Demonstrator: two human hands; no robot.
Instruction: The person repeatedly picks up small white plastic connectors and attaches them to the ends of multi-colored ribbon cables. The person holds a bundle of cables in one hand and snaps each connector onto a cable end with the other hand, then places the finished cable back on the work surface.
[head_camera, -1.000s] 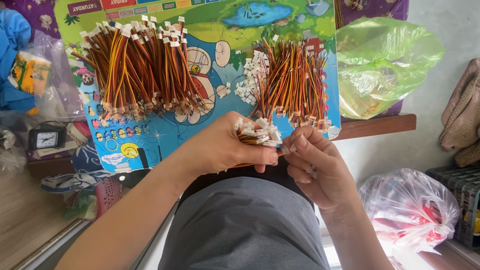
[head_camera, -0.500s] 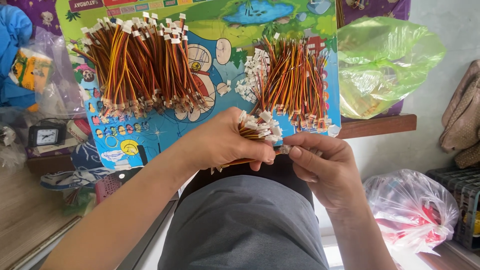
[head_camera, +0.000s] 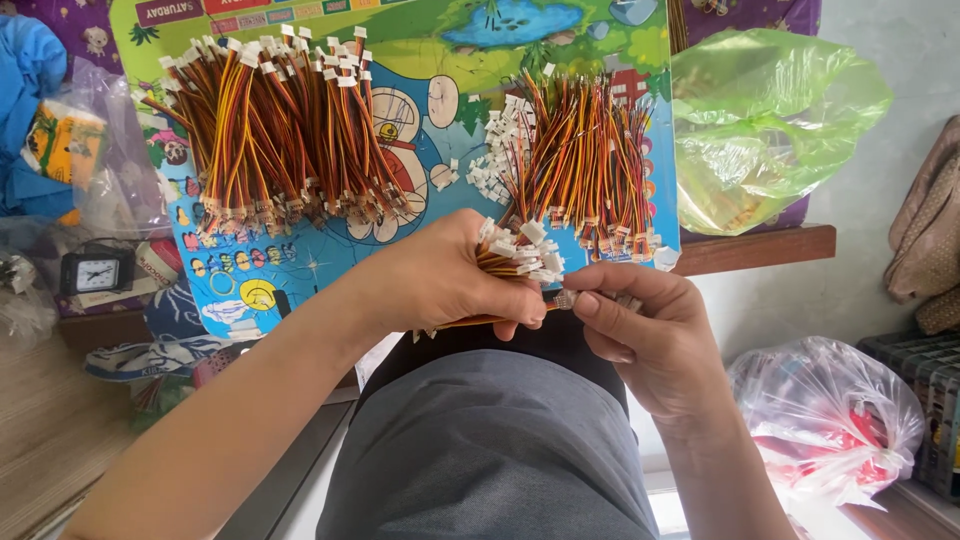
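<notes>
Our left hand (head_camera: 450, 275) grips a small bundle of red, yellow and black wire leads (head_camera: 515, 255) over our lap, just off the near edge of the colourful cartoon board (head_camera: 420, 45). Our right hand (head_camera: 650, 335) has its fingers pinched on one white connector (head_camera: 563, 298) at the bundle's end. Judging by the piles, a large heap (head_camera: 275, 130) lies toward the board's left edge and another heap (head_camera: 590, 160) toward its right, so much appears handled with plenty remaining.
</notes>
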